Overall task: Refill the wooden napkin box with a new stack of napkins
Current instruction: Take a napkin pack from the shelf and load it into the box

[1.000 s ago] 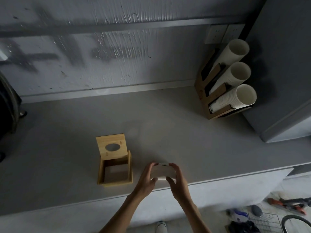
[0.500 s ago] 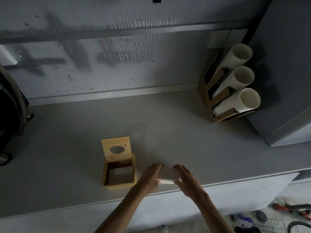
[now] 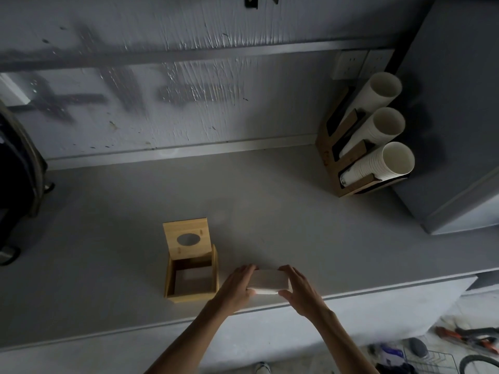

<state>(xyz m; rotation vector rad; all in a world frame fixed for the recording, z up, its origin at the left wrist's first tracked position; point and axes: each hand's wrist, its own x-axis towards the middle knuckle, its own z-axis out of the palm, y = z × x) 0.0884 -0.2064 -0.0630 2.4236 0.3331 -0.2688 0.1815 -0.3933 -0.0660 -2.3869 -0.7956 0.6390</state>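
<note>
A white napkin stack [image 3: 268, 281] sits near the counter's front edge, held from both sides. My left hand [image 3: 237, 286] presses its left end and my right hand [image 3: 298, 288] its right end. Just left of the stack stands the wooden napkin box [image 3: 214, 273] with its hinged lid [image 3: 187, 240] raised upright, an oval slot in it. The inside of the box looks bare, showing only its pale floor.
The grey counter [image 3: 270, 211] runs to a wall at the back. A wooden rack of white paper cups [image 3: 372, 139] stands at the back right beside a grey cabinet [image 3: 459, 130]. A dark bag [image 3: 16, 171] sits far left. Tools and a wire basket [image 3: 432, 357] lie on the floor.
The napkin stack has gone from tilted up in my hands to lying flat on the counter, both hands still at its ends. The camera view has shifted slightly.
</note>
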